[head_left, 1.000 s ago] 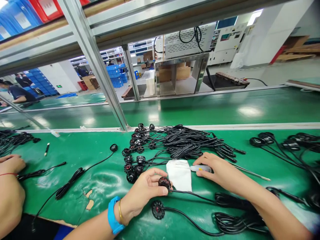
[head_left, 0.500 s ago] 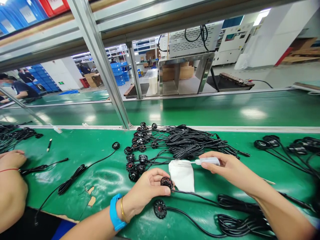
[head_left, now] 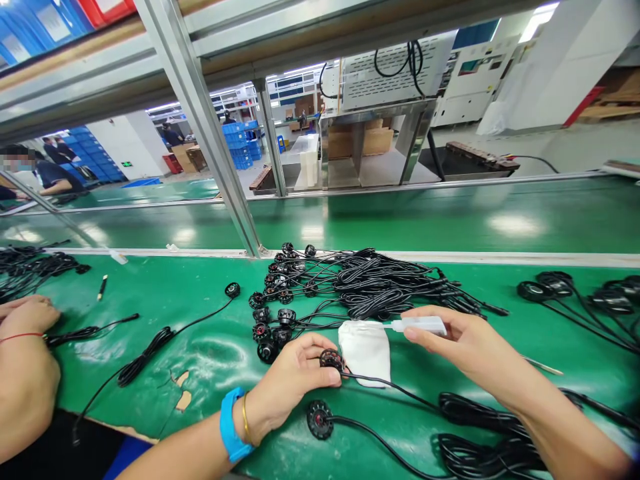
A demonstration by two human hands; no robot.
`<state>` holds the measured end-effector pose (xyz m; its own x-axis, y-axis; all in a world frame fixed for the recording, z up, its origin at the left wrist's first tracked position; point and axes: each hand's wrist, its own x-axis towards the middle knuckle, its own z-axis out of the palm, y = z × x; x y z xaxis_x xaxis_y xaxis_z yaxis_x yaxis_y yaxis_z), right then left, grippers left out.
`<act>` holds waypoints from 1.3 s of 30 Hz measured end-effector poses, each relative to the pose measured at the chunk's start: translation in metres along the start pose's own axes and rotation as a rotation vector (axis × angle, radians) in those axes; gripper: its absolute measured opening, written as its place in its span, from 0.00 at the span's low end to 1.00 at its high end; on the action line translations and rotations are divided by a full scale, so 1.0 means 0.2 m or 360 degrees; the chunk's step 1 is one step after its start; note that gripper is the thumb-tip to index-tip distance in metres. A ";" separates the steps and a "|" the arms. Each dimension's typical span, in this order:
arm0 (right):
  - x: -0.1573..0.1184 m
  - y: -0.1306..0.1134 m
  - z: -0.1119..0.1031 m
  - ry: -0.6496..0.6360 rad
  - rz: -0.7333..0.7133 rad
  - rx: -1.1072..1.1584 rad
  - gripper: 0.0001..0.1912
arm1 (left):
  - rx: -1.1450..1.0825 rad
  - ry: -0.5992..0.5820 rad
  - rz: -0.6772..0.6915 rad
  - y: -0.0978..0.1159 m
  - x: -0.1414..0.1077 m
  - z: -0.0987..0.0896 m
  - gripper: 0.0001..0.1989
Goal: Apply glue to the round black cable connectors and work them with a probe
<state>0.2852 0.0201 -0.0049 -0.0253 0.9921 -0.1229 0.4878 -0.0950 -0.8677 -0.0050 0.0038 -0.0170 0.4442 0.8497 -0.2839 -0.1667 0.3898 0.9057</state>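
My left hand [head_left: 293, 367] grips a round black cable-end part [head_left: 332, 361] between thumb and fingers, its black cable running off to the right. My right hand [head_left: 463, 343] pinches a white plastic tube [head_left: 420, 325] with a thin nozzle pointing left. Below that nozzle lies a white cloth [head_left: 365, 352], close to both hands. A second round part on a cable [head_left: 320, 419] rests just below my left hand. Several similar round parts [head_left: 270, 320] lie in rows by the left hand, their coiled black cables [head_left: 375, 287] bunched beyond.
A co-worker's hand [head_left: 27, 317] with a red wrist string rests at the far left on the green bench mat [head_left: 200, 347]. More cabled parts [head_left: 560, 293] lie at the right. An aluminium upright [head_left: 200, 100] rises behind the mat, which has a torn patch [head_left: 183, 393].
My right hand has lifted the white tube off the cloth and moved it up and to the right. My left hand still holds the round part. The whole view has drifted slightly.
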 end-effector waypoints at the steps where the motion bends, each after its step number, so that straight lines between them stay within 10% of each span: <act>1: 0.00 0.00 0.00 -0.0017 0.0006 0.0009 0.27 | 0.0032 0.0026 0.0026 0.00 0.00 0.00 0.18; 39: -0.13 -0.13 0.02 0.0014 -0.0496 -0.0245 0.13 | -0.0132 0.0107 0.0079 -0.02 -0.01 0.04 0.17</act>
<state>0.2698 -0.0040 0.0187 -0.1863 0.9723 0.1413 0.5840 0.2253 -0.7799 0.0024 -0.0023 -0.0177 0.3743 0.8894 -0.2624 -0.2602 0.3724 0.8909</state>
